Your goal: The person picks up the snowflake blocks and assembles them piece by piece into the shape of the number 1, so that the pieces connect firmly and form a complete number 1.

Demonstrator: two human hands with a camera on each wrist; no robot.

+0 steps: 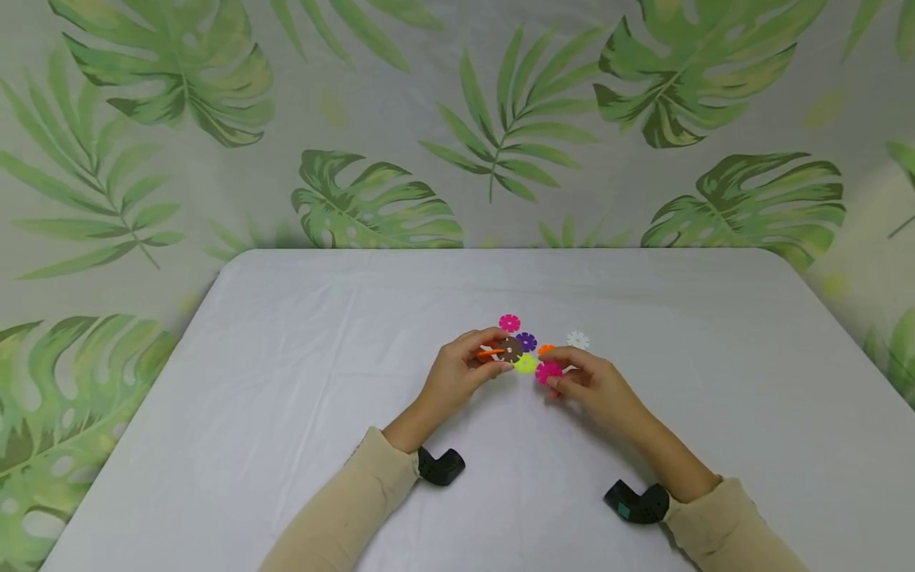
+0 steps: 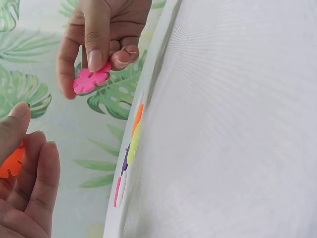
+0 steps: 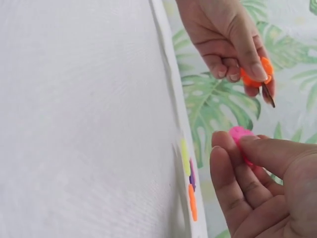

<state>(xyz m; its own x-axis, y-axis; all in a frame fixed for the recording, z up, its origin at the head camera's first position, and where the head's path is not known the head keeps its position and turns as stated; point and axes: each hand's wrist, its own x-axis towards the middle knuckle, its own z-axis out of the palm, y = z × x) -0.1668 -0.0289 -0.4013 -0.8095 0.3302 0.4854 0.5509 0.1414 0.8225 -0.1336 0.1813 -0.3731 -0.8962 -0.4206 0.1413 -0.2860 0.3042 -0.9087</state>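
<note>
My left hand (image 1: 457, 364) pinches an orange notched disc (image 1: 490, 353) between thumb and fingers. A brown notched disc (image 1: 510, 350) is slotted into it crosswise; the right wrist view shows this brown disc (image 3: 268, 95) jutting from the orange disc (image 3: 267, 69). Across from it, my right hand (image 1: 604, 389) holds a bright pink notched disc (image 1: 547, 372) by its edge between thumb and fingers. A gap separates the pink disc (image 2: 92, 80) from the left hand's pieces, both hands being raised above the table.
Behind the hands, loose discs lie on the white-covered table (image 1: 286, 397): pink (image 1: 510, 322), purple (image 1: 527, 342), yellow-green (image 1: 526, 364), orange (image 1: 546, 349) and white (image 1: 577, 340). Black wrist cameras (image 1: 441, 467) hang by both sleeves. A leaf-patterned cloth (image 1: 379, 199) stands beyond the far table edge.
</note>
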